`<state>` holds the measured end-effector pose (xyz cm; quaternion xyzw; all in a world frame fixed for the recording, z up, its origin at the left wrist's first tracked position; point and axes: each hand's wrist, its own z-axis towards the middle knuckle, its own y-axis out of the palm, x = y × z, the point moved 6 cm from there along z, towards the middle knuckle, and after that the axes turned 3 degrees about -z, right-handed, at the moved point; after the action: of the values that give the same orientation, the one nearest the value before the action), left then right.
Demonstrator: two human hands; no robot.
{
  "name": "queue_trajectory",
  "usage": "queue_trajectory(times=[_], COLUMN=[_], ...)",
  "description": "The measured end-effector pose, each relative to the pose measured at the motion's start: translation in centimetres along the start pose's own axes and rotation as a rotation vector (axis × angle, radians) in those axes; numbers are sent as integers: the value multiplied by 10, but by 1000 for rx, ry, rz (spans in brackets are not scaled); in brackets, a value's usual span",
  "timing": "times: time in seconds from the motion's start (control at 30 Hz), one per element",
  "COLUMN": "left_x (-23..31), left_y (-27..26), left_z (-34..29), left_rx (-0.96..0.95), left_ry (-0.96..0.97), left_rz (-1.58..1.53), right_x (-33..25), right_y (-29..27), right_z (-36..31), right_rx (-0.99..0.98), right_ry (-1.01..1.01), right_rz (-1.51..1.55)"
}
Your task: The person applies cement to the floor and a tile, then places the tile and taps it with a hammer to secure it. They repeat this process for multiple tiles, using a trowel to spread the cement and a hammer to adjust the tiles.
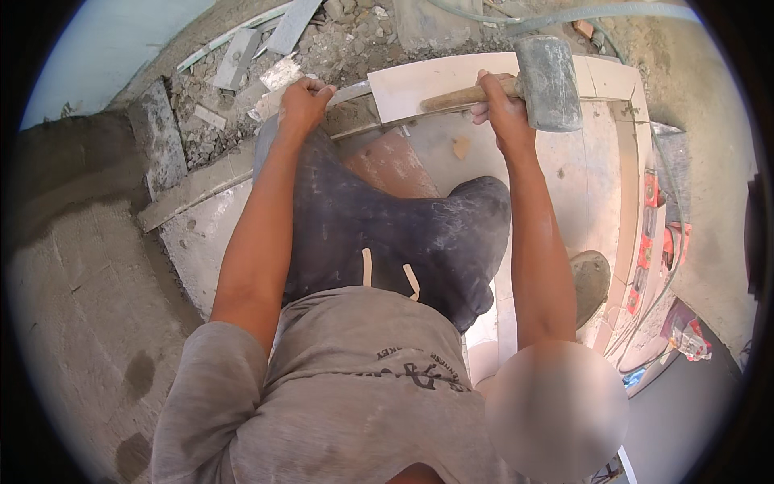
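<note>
My right hand (505,113) is closed around the wooden handle of a mallet (548,85) with a thick grey, scuffed head. The handle (451,99) points left, over a pale tile (403,85) on the curved ledge. My left hand (303,106) is closed, thumb and fingers together, above the bare left part of the ledge (355,121). What it pinches, if anything, is too small to make out. Below it, my bent leg in dark trousers (387,218) covers part of the ledge and the floor.
Rubble and broken pieces (234,60) lie beyond the ledge at the far left. A reddish-brown slab (393,165) rests inside the curve. A hose (605,14) crosses the far edge. Red-and-white packaging (649,218) and a thin cable (684,218) are at the right.
</note>
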<state>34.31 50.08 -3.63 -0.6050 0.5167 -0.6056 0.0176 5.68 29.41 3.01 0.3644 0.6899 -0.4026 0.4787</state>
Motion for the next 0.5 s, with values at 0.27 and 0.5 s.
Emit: queue_trajectory(times=[0.27, 0.5], left_x=[-6, 6], left_y=[-18, -7], left_z=[-36, -42], left_rx=[-21, -78], left_ry=[164, 111], left_rz=[97, 277], right_x=[7, 18], right_y=[6, 24], right_z=[5, -4], right_rx=[39, 47], right_ry=[-49, -5], right_rz=[55, 84])
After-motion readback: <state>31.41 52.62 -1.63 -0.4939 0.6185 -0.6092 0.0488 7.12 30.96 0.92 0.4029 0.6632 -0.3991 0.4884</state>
